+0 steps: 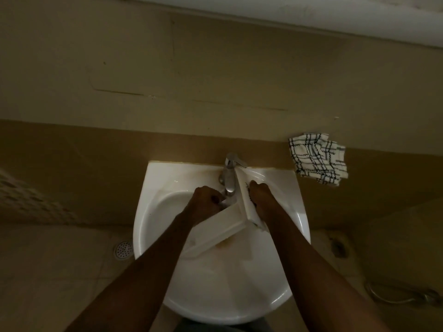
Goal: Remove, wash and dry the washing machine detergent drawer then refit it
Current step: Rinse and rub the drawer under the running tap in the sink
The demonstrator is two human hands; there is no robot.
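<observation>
- Head view looks down on a white sink (153,226) fixed to a tan wall, and we hold the white drawer (223,226) over its basin, under the tap (229,176).
- We see the drawer as two parts at an angle: a long body running from low left up to the middle, and a front panel rising toward the tap's right side. Dark marks show on that panel.
- Our left hand (206,200) is clenched on the drawer's upper left end, right beside the spout; its fingertips are hidden behind the knuckles.
- Our right hand (260,192) presses against the right face of the front panel; we cannot tell whether its grip closes around the panel or only rests there, since the fingers lie out of sight.
- Inside the basin we make out a brownish stain (225,244) just below the drawer; the drain itself is hard to pick out.
- Whether water runs from the tap is unclear in this dim light, and the drawer's compartments face away from us.
- On the wall ledge to the right lies a checked cloth (317,158), well apart from the sink's contents.
- Left on the floor sits a round drain cover (123,250); at the right edge a hose (402,295) is dim and cut off.
</observation>
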